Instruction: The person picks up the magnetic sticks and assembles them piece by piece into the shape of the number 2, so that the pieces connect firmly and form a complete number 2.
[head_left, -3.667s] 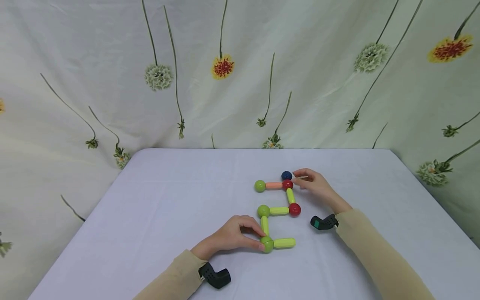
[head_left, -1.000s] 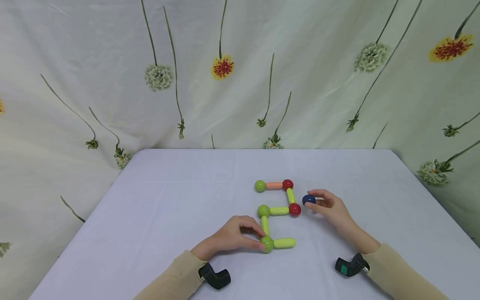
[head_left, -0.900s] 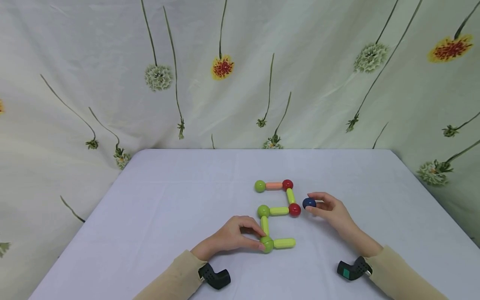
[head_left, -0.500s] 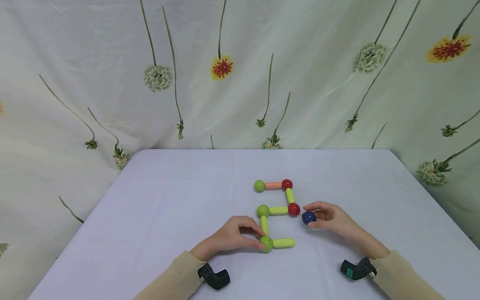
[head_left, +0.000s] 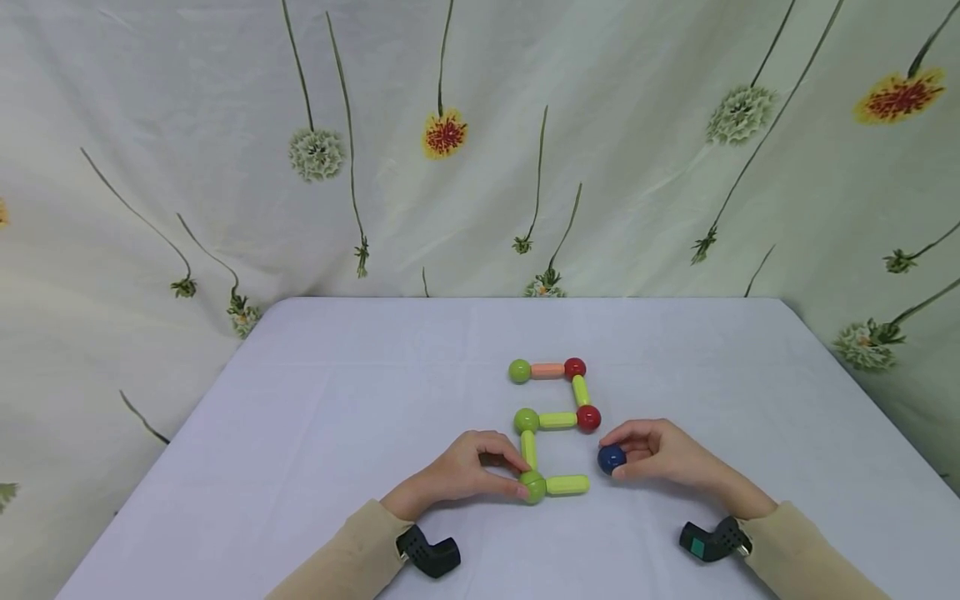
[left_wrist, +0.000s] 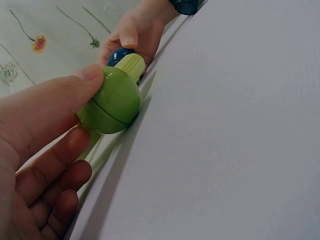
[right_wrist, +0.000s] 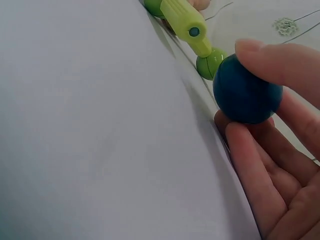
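With thumb and fingers, my left hand (head_left: 474,468) pinches the green ball (head_left: 533,487) at the near corner of a zigzag chain of balls and rods. A yellow-green rod (head_left: 567,485) sticks out to the right from that ball, its far end free. My right hand (head_left: 666,454) pinches a dark blue ball (head_left: 611,459) a short gap to the right of that free end. In the right wrist view the rod's end (right_wrist: 194,31) shows a small round disc, and the blue ball (right_wrist: 246,91) sits between thumb and fingers.
Farther up the chain are another green ball (head_left: 527,420), two red balls (head_left: 588,418), and an orange rod (head_left: 547,371) ending in a green ball (head_left: 519,371). A white cloth covers the table (head_left: 337,400). Behind it hangs a flower-patterned curtain (head_left: 480,217).
My right hand has taken the blue ball from beside the far red ball and brought it nearer, down to the free rod's level. My left hand has stayed on the green ball.
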